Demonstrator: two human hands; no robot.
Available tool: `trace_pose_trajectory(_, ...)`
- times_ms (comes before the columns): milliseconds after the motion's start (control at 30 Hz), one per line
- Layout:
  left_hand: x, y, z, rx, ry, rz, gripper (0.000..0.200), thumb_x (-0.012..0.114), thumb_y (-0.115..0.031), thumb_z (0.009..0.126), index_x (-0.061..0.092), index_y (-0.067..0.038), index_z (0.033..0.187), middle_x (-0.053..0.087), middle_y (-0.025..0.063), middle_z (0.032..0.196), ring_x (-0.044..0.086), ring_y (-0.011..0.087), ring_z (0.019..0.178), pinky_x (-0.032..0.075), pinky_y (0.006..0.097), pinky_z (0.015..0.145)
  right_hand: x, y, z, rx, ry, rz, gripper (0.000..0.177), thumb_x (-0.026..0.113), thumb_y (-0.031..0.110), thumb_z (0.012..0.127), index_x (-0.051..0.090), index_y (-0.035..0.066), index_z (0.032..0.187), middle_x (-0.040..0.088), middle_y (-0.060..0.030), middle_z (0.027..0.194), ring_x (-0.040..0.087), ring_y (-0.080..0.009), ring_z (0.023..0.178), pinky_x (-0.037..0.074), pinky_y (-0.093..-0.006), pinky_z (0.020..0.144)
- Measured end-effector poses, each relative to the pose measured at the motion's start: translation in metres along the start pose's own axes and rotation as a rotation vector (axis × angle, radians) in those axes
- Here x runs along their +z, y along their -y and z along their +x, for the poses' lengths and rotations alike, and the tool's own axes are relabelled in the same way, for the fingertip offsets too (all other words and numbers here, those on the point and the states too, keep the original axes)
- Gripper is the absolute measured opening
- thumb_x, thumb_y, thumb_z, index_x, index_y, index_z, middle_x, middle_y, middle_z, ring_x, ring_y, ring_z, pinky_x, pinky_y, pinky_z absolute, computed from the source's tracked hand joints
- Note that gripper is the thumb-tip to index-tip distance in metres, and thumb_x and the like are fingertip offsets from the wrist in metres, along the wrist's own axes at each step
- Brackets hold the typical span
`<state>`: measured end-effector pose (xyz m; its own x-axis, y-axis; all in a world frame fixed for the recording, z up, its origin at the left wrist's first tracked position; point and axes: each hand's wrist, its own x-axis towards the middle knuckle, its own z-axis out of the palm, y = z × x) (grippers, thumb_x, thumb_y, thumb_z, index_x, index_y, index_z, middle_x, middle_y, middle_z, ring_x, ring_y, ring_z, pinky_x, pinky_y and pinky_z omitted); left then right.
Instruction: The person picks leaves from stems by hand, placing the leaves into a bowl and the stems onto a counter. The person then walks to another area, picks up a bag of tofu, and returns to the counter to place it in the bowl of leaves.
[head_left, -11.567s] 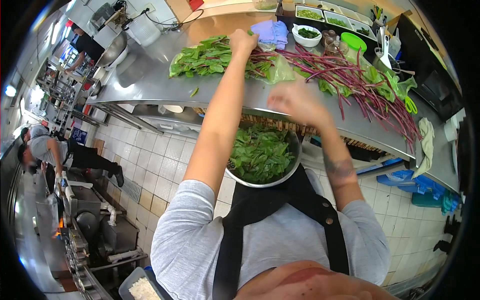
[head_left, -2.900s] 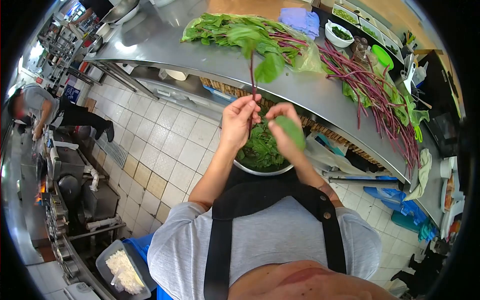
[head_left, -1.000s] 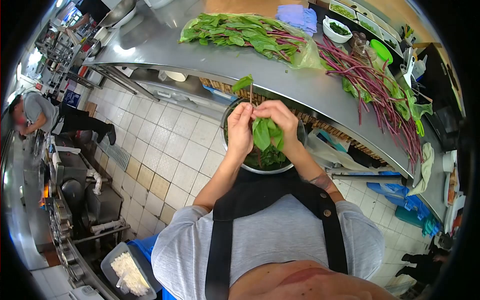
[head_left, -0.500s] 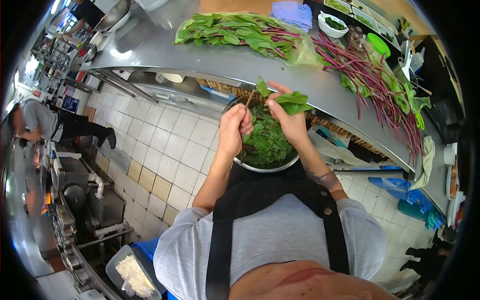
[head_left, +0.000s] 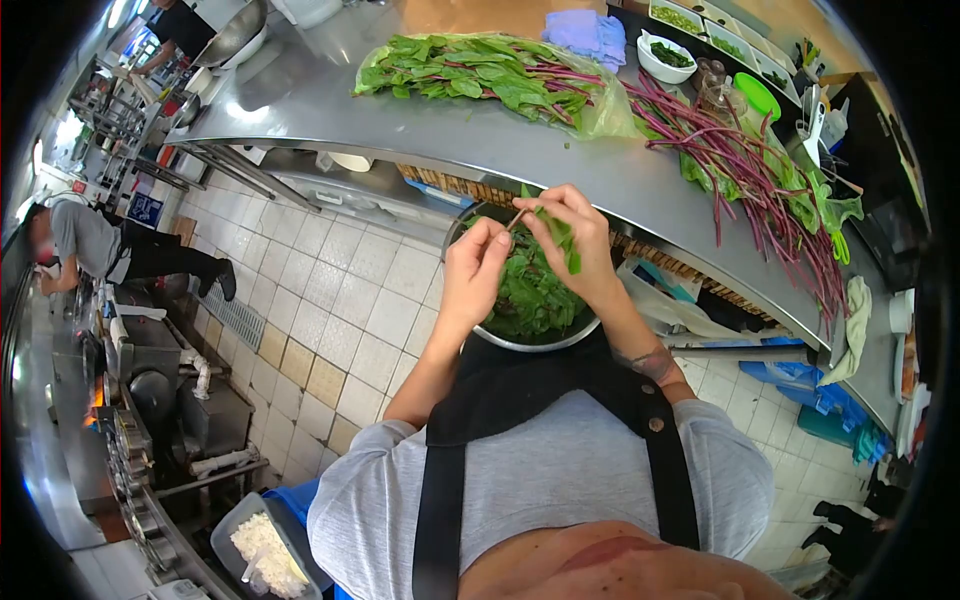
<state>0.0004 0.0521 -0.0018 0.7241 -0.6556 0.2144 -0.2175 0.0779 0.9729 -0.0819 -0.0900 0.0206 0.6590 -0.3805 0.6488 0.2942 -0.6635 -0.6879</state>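
Note:
My left hand (head_left: 477, 272) pinches the lower end of a short brownish-red stem (head_left: 516, 219) between thumb and fingers. Close to it, my right hand (head_left: 578, 238) grips the same leafy stem, its green leaves (head_left: 568, 250) hanging below the fingers. Both hands are just above a metal bowl (head_left: 548, 346), which rests against the black apron at the counter's edge. Inside the bowl lie many loose green leaves (head_left: 535, 297). Part of the bowl's far rim is hidden behind my hands.
On the steel counter (head_left: 300, 118) lie a bagged bunch of leafy greens (head_left: 470, 75) and a pile of bare reddish stalks (head_left: 745, 165). A blue cloth (head_left: 587, 40) and a white bowl (head_left: 666, 60) stand behind. Another person (head_left: 90, 240) works at the stoves on the left.
My hands have come closer together at the stem. The stem no longer points upright from my left hand. The leaves in my right hand now hang down instead of sticking out rightward.

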Motion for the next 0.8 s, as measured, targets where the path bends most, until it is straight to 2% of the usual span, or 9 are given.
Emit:
trace_pose_trajectory(67, 0.007, -0.008, 0.001, 0.166, -0.081, 0.187, 0.011, 0.054, -0.008, 0.093, 0.057, 0.0, 0.086, 0.049, 0.0059, 0.067, 0.048, 0.0155, 0.06, 0.038, 0.0283, 0.056, -0.003, 0.003, -0.003, -0.032, 0.083, -0.043, 0.019, 0.069, -0.003, 0.077, 0.069, -0.001, 0.096, 0.059, -0.0094, 0.086, 0.062, -0.0208, 0.073, 0.048, -0.0288, 0.065)
trace_pose_trajectory(167, 0.014, -0.016, 0.001, 0.317, -0.152, 0.376, 0.008, 0.056, -0.005, 0.09, 0.061, 0.001, 0.091, 0.053, 0.013, 0.074, 0.052, 0.0244, 0.063, 0.042, 0.0324, 0.058, 0.003, -0.004, -0.01, -0.078, 0.054, -0.043, 0.034, 0.064, -0.008, 0.066, 0.066, -0.001, 0.1, 0.057, -0.0107, 0.087, 0.061, -0.025, 0.071, 0.05, -0.0315, 0.064)
trace_pose_trajectory(200, 0.017, -0.018, 0.0, 0.335, -0.168, 0.42, 0.008, 0.056, -0.004, 0.09, 0.061, 0.002, 0.09, 0.054, 0.0131, 0.075, 0.053, 0.0247, 0.063, 0.042, 0.0321, 0.058, 0.005, -0.003, -0.012, -0.066, -0.002, -0.04, 0.024, 0.065, -0.006, 0.071, 0.066, -0.003, 0.095, 0.058, -0.0106, 0.084, 0.06, -0.0231, 0.068, 0.048, -0.0306, 0.061)
trace_pose_trajectory(333, 0.031, -0.014, -0.003, 0.392, -0.253, 0.389, 0.008, 0.057, -0.003, 0.089, 0.062, 0.002, 0.091, 0.057, 0.014, 0.076, 0.056, 0.0275, 0.065, 0.044, 0.0334, 0.059, 0.016, 0.0, -0.018, 0.056, -0.168, 0.099, 0.006, 0.065, 0.0, 0.081, 0.064, -0.005, 0.085, 0.06, -0.0107, 0.077, 0.059, -0.0182, 0.064, 0.045, -0.027, 0.058)
trace_pose_trajectory(433, 0.037, -0.012, -0.004, 0.453, -0.302, 0.354, 0.007, 0.057, -0.003, 0.089, 0.062, 0.002, 0.091, 0.058, 0.014, 0.077, 0.057, 0.0273, 0.066, 0.045, 0.0336, 0.06, 0.028, 0.001, -0.026, 0.329, -0.245, 0.431, 0.004, 0.064, 0.0, 0.083, 0.064, -0.004, 0.084, 0.062, -0.0079, 0.079, 0.059, -0.0144, 0.066, 0.046, -0.0262, 0.059)
trace_pose_trajectory(500, 0.04, -0.008, -0.004, 0.509, -0.343, 0.333, 0.007, 0.056, -0.003, 0.09, 0.062, 0.002, 0.09, 0.058, 0.0138, 0.077, 0.057, 0.0266, 0.066, 0.045, 0.0337, 0.06, 0.031, 0.008, -0.03, 0.402, -0.257, 0.581, 0.005, 0.061, 0.004, 0.088, 0.063, -0.001, 0.089, 0.063, -0.004, 0.08, 0.058, -0.0085, 0.069, 0.047, -0.0226, 0.056)
trace_pose_trajectory(667, 0.041, -0.004, -0.003, 0.488, -0.319, 0.246, 0.008, 0.055, -0.002, 0.09, 0.06, 0.003, 0.089, 0.053, 0.0134, 0.071, 0.053, 0.0252, 0.06, 0.042, 0.0344, 0.054, 0.035, -0.002, -0.037, 0.413, -0.241, 0.736, 0.007, 0.06, 0.006, 0.09, 0.061, 0.001, 0.094, 0.064, -0.003, 0.084, 0.059, -0.0057, 0.072, 0.047, -0.0188, 0.054)
trace_pose_trajectory(767, 0.036, -0.015, -0.004, 0.406, -0.235, 0.249, 0.009, 0.056, -0.005, 0.09, 0.059, 0.002, 0.085, 0.053, 0.0136, 0.069, 0.053, 0.0271, 0.059, 0.042, 0.0354, 0.054, 0.025, 0.002, -0.032, 0.413, -0.228, 0.674, 0.008, 0.061, 0.005, 0.088, 0.062, -0.002, 0.091, 0.064, -0.0054, 0.086, 0.061, -0.0088, 0.071, 0.048, -0.0217, 0.055)
trace_pose_trajectory(800, 0.033, -0.018, -0.004, 0.378, -0.205, 0.262, 0.01, 0.056, -0.005, 0.09, 0.058, 0.002, 0.084, 0.052, 0.0137, 0.069, 0.053, 0.028, 0.059, 0.042, 0.0358, 0.054, 0.02, 0.001, -0.029, 0.278, -0.183, 0.483, 0.008, 0.062, 0.005, 0.086, 0.063, -0.003, 0.09, 0.064, -0.0066, 0.085, 0.061, -0.0111, 0.07, 0.048, -0.0234, 0.055)
